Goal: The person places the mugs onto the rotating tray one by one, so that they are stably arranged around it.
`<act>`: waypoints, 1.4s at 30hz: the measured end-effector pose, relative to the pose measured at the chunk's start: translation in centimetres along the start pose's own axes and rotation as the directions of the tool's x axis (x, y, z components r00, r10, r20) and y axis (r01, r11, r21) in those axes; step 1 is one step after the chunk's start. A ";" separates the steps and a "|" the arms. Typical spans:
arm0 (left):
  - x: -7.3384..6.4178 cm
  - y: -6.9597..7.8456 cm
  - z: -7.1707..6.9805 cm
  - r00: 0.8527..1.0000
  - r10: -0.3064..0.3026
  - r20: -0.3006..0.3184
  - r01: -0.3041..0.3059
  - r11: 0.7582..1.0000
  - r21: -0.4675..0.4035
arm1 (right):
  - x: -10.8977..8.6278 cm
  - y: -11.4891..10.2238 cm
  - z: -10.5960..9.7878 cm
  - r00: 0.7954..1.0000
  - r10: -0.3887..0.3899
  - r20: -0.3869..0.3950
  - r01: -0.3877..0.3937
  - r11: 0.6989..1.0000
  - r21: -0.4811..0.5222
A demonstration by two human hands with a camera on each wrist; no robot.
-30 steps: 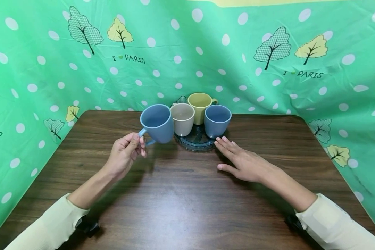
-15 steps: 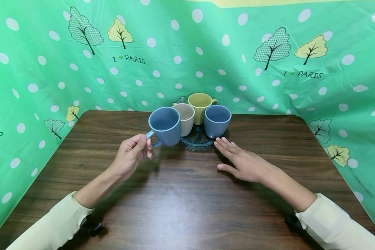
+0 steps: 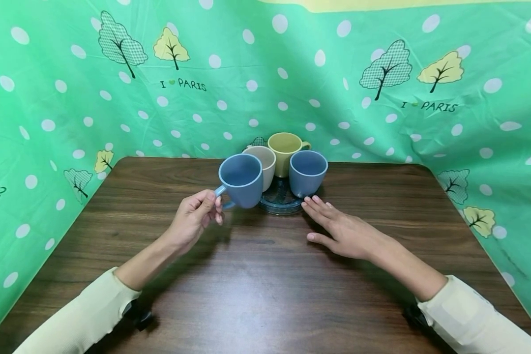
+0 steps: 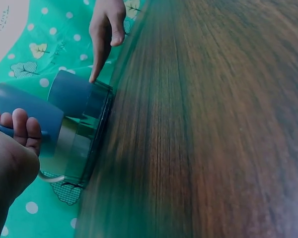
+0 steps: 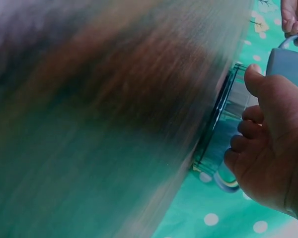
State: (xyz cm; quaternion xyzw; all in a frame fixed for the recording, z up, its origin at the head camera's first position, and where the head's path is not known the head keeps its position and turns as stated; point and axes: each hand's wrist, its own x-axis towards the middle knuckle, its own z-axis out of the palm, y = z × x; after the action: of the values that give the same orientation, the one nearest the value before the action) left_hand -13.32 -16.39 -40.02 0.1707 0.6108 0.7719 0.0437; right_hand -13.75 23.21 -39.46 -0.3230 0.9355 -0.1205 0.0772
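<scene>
My left hand [image 3: 199, 214] pinches the handle of a blue mug [image 3: 241, 179], holding it raised and upright at the left front of a round dark glass tray [image 3: 280, 209]. In the head view this mug overlaps a white mug [image 3: 269, 169] on the tray. Behind stands a yellow mug [image 3: 283, 152], its handle to the right. A second blue mug [image 3: 308, 172] sits at the tray's right side. My right hand [image 3: 342, 228] has its fingers extended, fingertips right at the tray's front-right rim below that mug. The left wrist view shows the held mug [image 4: 30, 111] well clear of the table.
The tray stands near the back edge of a dark wooden table [image 3: 248, 285]. A green polka-dot cloth [image 3: 265, 73] printed with trees hangs behind and around the table. Both sleeves carry black wrist devices.
My left hand has moved right and slightly toward me with the blue mug, which now covers more of the white mug. My right hand has stayed nearly still at the tray.
</scene>
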 end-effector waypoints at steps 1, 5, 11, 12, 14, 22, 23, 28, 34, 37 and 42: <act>0.1 -0.1 0.0 1.000 -0.002 0.004 0.002 1.000 -0.004 | 0.0 0.0 0.0 1.000 -0.001 -0.002 0.001 1.000 0.001; 0.4 -0.4 0.1 1.000 -0.008 0.016 0.008 1.000 -0.016 | 0.1 -0.1 0.1 1.000 -0.009 -0.013 0.009 1.000 0.003; 0.7 -0.7 0.4 0.999 -0.008 0.039 0.009 1.000 -0.019 | 0.1 -0.2 0.1 1.000 -0.012 -0.019 0.012 1.000 0.012; 0.8 -0.7 0.5 0.999 -0.010 0.041 0.010 1.000 -0.018 | 0.1 -0.2 0.1 1.000 -0.011 -0.018 0.011 1.000 0.012; 0.9 -0.7 0.7 0.999 -0.011 0.050 0.012 1.000 -0.015 | 0.1 -0.2 0.1 1.000 -0.010 -0.018 0.010 1.000 0.012; 1.4 -0.7 1.3 0.995 -0.013 0.095 0.013 1.000 0.000 | 0.0 -0.3 0.1 1.000 -0.005 -0.020 0.005 1.000 0.012; 1.5 -0.7 1.4 0.995 -0.016 0.100 0.015 1.000 0.003 | 0.0 -0.3 0.1 1.000 -0.006 -0.021 0.006 1.000 0.012; 2.0 -0.8 1.7 0.994 -0.019 0.112 0.017 1.000 0.019 | 0.1 -0.3 0.1 1.000 -0.012 -0.023 0.012 1.000 0.010; 2.7 -0.9 2.2 0.992 -0.018 0.121 0.015 1.000 0.023 | 0.1 -0.3 0.1 1.000 -0.013 -0.021 0.013 1.000 0.010; 2.9 -0.9 2.5 0.992 -0.020 0.128 0.017 1.000 0.026 | 0.1 -0.3 0.2 1.000 -0.012 -0.023 0.013 1.000 0.010; 3.3 -1.1 2.8 0.990 -0.019 0.138 0.015 0.999 0.031 | 0.0 -0.3 0.2 1.000 -0.009 -0.020 0.010 1.000 0.004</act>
State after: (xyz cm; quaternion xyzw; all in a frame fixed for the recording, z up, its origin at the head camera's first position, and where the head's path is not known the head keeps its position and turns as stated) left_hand -15.74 -12.60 -39.85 0.2192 0.6192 0.7487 0.0900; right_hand -13.57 22.94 -39.55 -0.3260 0.9345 -0.1259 0.0680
